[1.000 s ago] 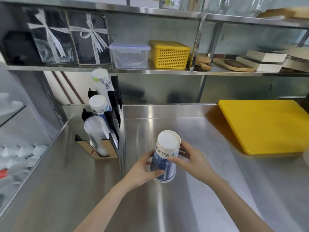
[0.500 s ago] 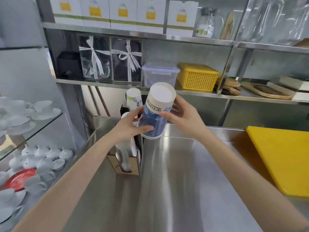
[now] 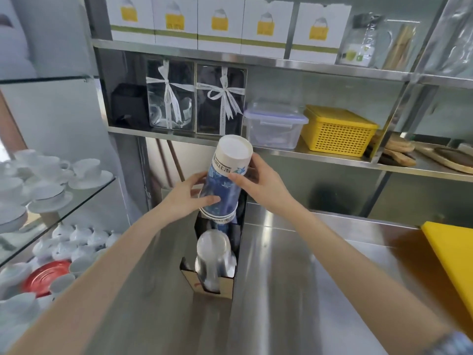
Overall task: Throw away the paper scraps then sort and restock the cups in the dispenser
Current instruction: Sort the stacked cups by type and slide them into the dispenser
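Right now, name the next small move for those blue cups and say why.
Probably lower the blue cup stack, held upside down by both the left hand and right hand, onto the matching blue cups in the dispenser directly beneath.

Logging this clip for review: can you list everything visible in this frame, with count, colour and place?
paper cup stack: one, blue and white, upside down, held over the dispenser
cup dispenser: one, black, at the counter's left edge
clear plastic cups: one stack, transparent, front dispenser slot
counter: one, steel
cutting board: one, yellow, right on counter
yellow basket: one, lower shelf
clear lidded box: one, lower shelf, left of the basket
ribboned gift boxes: two, dark, lower shelf
white cartons: five, yellow print, top shelf
cups and saucers: several, white, glass shelf at left
left hand: low on the stack
right hand: higher on the stack
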Motion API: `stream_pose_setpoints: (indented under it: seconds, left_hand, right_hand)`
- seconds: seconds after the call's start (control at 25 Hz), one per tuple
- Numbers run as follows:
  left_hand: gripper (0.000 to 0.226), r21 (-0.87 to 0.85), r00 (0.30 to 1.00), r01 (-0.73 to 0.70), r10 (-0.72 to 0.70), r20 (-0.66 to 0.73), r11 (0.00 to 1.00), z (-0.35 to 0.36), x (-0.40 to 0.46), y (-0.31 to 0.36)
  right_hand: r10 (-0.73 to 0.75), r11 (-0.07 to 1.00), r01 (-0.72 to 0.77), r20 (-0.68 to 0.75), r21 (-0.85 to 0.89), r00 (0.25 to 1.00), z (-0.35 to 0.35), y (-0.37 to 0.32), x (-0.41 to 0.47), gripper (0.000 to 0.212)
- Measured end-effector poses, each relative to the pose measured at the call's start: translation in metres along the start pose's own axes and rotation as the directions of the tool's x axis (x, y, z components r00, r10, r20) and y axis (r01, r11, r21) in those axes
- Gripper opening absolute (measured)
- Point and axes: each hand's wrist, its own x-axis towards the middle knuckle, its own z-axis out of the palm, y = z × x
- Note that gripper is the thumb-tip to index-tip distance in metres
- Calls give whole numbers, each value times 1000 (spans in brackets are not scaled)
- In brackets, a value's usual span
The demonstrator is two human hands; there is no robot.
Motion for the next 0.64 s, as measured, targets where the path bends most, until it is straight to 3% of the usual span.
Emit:
stream_pose_setpoints:
  seconds: [0.64]
  left_hand:
    - [67,162,994,4,-21,106,987,29,25,-53]
  right_hand:
    - [130,978,-102,149,-181,980,51,96,11,70]
